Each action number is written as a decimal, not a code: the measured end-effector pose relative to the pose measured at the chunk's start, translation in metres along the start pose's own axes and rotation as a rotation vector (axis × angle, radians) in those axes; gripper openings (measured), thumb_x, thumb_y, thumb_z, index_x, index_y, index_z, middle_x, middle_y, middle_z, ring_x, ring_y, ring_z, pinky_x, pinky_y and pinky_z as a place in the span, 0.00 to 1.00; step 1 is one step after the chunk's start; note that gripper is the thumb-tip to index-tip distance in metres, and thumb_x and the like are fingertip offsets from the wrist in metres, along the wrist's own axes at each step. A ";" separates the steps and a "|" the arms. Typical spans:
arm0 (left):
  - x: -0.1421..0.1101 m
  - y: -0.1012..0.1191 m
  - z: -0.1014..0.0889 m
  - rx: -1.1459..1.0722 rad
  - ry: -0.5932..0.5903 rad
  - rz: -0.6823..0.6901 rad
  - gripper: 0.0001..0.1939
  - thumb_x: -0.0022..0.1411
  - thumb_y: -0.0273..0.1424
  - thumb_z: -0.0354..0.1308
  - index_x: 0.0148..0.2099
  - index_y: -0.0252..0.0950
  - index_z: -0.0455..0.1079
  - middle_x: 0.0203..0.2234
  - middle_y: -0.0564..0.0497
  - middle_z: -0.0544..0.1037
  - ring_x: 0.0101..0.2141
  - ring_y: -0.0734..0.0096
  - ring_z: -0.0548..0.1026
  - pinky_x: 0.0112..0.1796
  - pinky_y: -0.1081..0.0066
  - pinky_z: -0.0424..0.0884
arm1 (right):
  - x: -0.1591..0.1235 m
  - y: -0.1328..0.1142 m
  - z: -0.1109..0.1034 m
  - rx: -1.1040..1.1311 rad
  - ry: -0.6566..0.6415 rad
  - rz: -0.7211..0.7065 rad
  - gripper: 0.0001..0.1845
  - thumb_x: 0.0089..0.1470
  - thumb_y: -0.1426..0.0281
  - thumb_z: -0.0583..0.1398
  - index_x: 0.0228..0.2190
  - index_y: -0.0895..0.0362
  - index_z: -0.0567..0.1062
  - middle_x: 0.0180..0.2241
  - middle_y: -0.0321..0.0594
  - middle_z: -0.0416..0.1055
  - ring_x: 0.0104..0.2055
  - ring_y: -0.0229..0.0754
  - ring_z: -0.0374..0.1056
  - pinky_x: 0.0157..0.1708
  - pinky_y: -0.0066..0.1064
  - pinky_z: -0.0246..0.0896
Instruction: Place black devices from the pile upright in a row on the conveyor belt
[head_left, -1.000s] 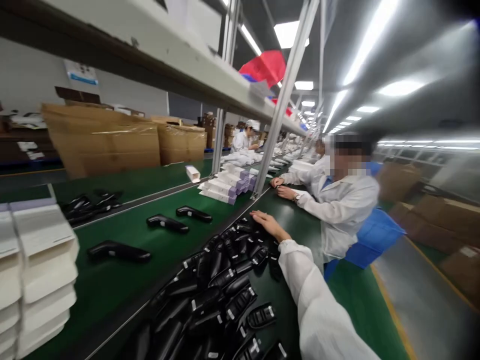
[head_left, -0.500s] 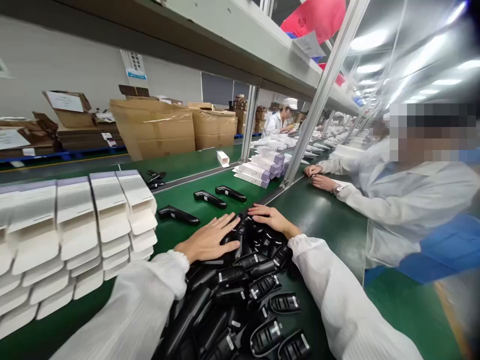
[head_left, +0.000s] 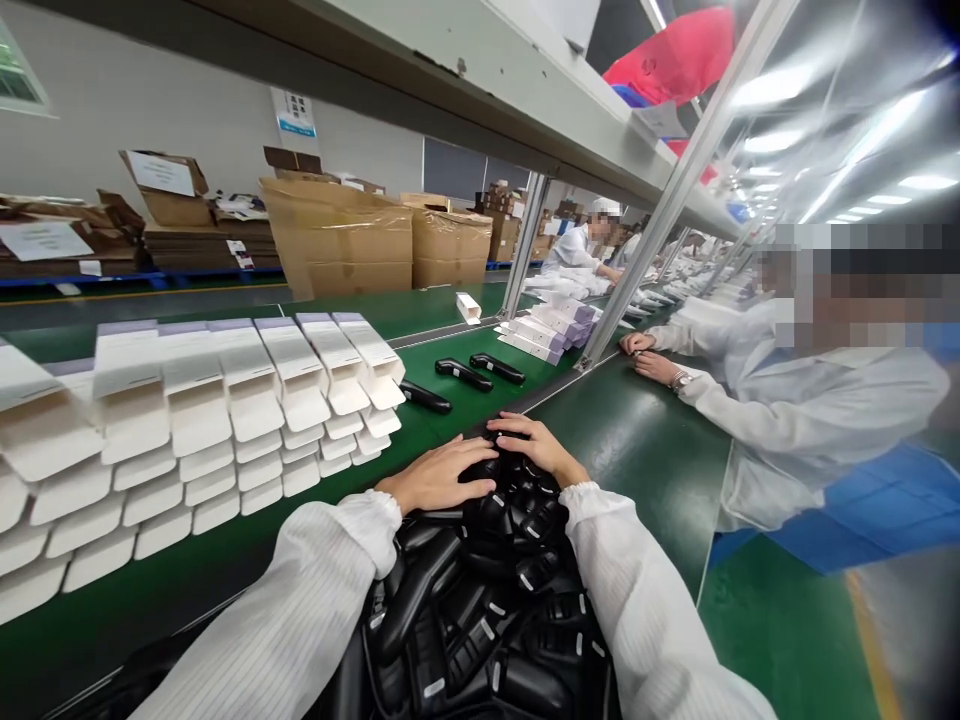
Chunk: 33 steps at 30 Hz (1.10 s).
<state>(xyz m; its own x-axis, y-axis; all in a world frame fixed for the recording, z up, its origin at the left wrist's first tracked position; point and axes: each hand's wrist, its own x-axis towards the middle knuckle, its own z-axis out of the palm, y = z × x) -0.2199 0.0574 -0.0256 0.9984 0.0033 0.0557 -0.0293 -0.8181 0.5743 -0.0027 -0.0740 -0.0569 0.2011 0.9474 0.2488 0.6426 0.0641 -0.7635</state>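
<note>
My left hand (head_left: 444, 474) lies palm down on the far left side of a heap of black handheld devices (head_left: 480, 610), its fingers stretched and pointing right. Across from it, my right hand (head_left: 541, 448) rests over the far right side of the heap, fingers spread and slightly bent. The fingertips of the two hands nearly meet, and neither hand grips a device. Between my forearms the heap spreads toward me; many pieces have small white labels. Just beyond my hands, black angled devices (head_left: 463, 374) lie singly on the green work surface (head_left: 420, 440).
Open white cartons (head_left: 255, 400) stand stacked in rows at my left. More white and lilac boxes (head_left: 551, 325) lie by a metal post (head_left: 652, 200). A co-worker's hands (head_left: 649, 358) rest on the bench at right. A shelf (head_left: 465, 80) hangs overhead.
The view has swung left, bringing more cartons in. My hands have drawn closer together at the heap's far end, and the heap between my forearms looks more bunched.
</note>
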 end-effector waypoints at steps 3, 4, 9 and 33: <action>-0.015 0.001 0.002 -0.030 0.008 0.018 0.29 0.67 0.51 0.48 0.65 0.47 0.59 0.65 0.52 0.58 0.65 0.60 0.54 0.65 0.57 0.43 | -0.003 -0.009 0.011 0.007 0.040 0.062 0.19 0.54 0.53 0.62 0.44 0.46 0.79 0.50 0.34 0.74 0.64 0.48 0.55 0.65 0.43 0.47; -0.021 0.001 0.003 -0.039 0.009 0.022 0.29 0.67 0.51 0.48 0.65 0.46 0.58 0.65 0.51 0.59 0.65 0.60 0.54 0.65 0.57 0.44 | -0.004 -0.012 0.015 0.000 0.057 0.087 0.18 0.53 0.53 0.62 0.43 0.46 0.80 0.50 0.34 0.74 0.64 0.48 0.55 0.65 0.44 0.47; -0.044 -0.003 0.003 -0.079 0.033 0.026 0.31 0.67 0.54 0.44 0.66 0.45 0.56 0.65 0.49 0.58 0.65 0.57 0.55 0.64 0.57 0.50 | -0.010 -0.034 0.044 -0.036 0.167 0.178 0.16 0.54 0.55 0.61 0.42 0.46 0.80 0.50 0.33 0.74 0.63 0.49 0.57 0.65 0.43 0.47; -0.231 -0.003 -0.010 -0.156 -0.104 0.036 0.32 0.68 0.50 0.47 0.68 0.43 0.52 0.68 0.53 0.50 0.67 0.64 0.48 0.66 0.63 0.44 | -0.041 -0.174 0.215 -0.074 0.296 0.312 0.13 0.55 0.55 0.60 0.35 0.46 0.82 0.43 0.32 0.77 0.53 0.51 0.67 0.58 0.42 0.55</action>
<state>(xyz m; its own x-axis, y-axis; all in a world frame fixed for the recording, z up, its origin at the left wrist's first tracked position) -0.4510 0.0646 -0.0317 0.9959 -0.0902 -0.0015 -0.0640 -0.7177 0.6934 -0.2812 -0.0568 -0.0624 0.5905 0.7864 0.1813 0.5663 -0.2437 -0.7874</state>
